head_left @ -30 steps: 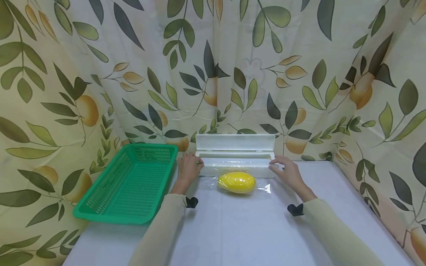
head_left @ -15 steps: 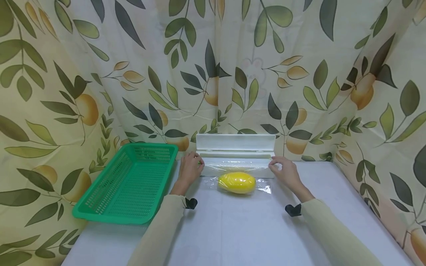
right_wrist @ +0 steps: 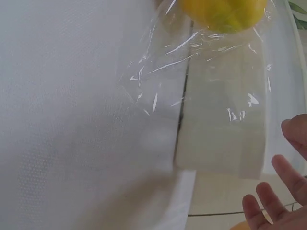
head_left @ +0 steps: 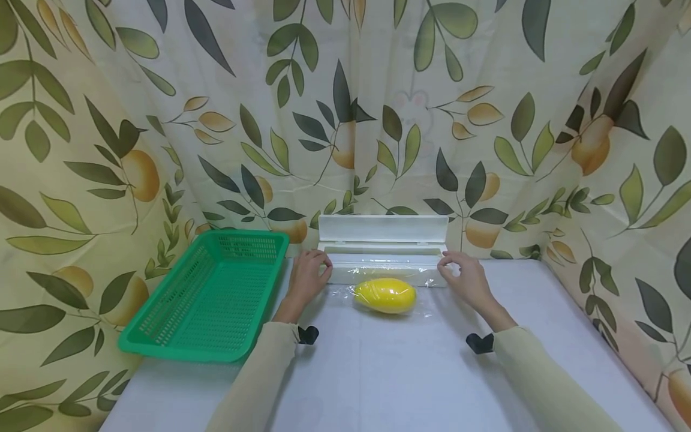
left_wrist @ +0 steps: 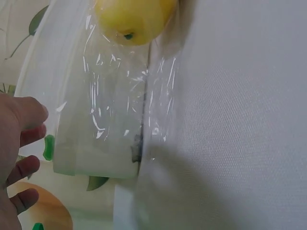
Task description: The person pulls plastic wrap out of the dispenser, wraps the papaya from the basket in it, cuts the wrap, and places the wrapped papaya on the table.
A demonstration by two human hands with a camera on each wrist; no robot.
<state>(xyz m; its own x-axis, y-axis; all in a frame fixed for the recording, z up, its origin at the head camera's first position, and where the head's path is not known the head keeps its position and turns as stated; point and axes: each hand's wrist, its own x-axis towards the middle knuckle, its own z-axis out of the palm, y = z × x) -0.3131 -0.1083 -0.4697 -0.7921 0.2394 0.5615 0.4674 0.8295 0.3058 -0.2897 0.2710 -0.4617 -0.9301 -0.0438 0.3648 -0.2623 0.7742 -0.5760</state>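
A white cling film box [head_left: 384, 275] stands at the back of the table with its lid [head_left: 383, 228] raised. In front of it lies a yellow oval fruit [head_left: 385, 295] under clear cling film [left_wrist: 96, 91], which spreads wrinkled over the box front and onto the table. My left hand [head_left: 309, 273] is at the box's left end, thumb and forefinger together, seeming to pinch the film edge. Beside its fingers in the left wrist view is a small green slider [left_wrist: 49, 147]. My right hand [head_left: 468, 280] pinches likewise at the right end. The fingertip contact is hard to see in both wrist views.
To the left stands a green plastic basket [head_left: 216, 300] with perforated sides. A white cloth [head_left: 367, 372] covers the table. Leaf-and-fruit patterned curtain [head_left: 345, 120] hangs behind and along both sides.
The fingers have shifted slightly along the box ends, and the green slider is now hidden by the left hand in the head view. The film's right front corner has moved a little.
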